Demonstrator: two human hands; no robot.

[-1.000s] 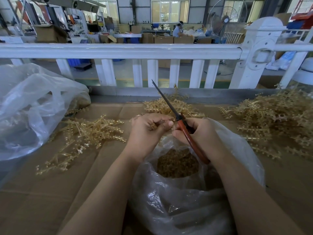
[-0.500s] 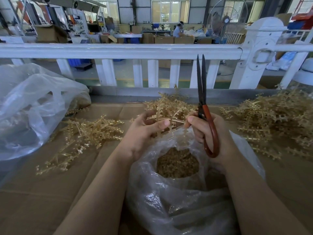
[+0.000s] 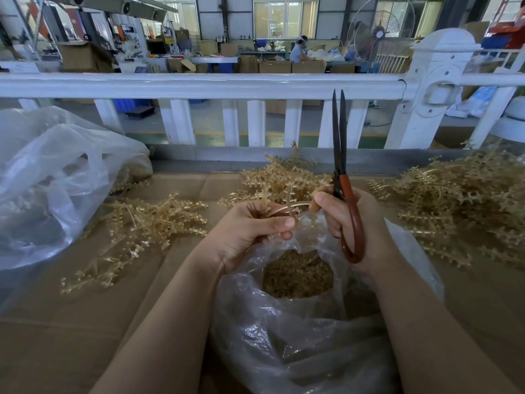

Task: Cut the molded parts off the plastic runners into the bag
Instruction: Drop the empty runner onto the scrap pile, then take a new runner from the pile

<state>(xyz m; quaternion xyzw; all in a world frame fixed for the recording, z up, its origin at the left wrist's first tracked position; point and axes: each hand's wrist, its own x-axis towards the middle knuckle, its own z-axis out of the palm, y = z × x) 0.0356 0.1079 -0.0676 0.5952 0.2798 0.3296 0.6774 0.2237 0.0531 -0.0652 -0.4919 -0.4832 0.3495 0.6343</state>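
My left hand (image 3: 250,228) grips a tan plastic runner (image 3: 287,207) just above the mouth of a clear plastic bag (image 3: 298,331). The bag stands between my forearms and holds a heap of small tan cut parts (image 3: 297,275). My right hand (image 3: 349,220) grips red-handled scissors (image 3: 345,189). Their dark blades point straight up and lie nearly together. The right thumb also touches the far end of the runner. A pile of tan runners (image 3: 281,177) lies just behind my hands.
More runners lie scattered at left (image 3: 136,223) and heaped at right (image 3: 466,200) on the cardboard-covered table (image 3: 71,322). A large crumpled clear bag (image 3: 51,180) fills the left side. A white railing (image 3: 199,83) borders the table's far edge.
The scissors swung from leaning up-left to pointing straight up a second ago. Since then my left hand has closed more tightly round the runner above the bag.
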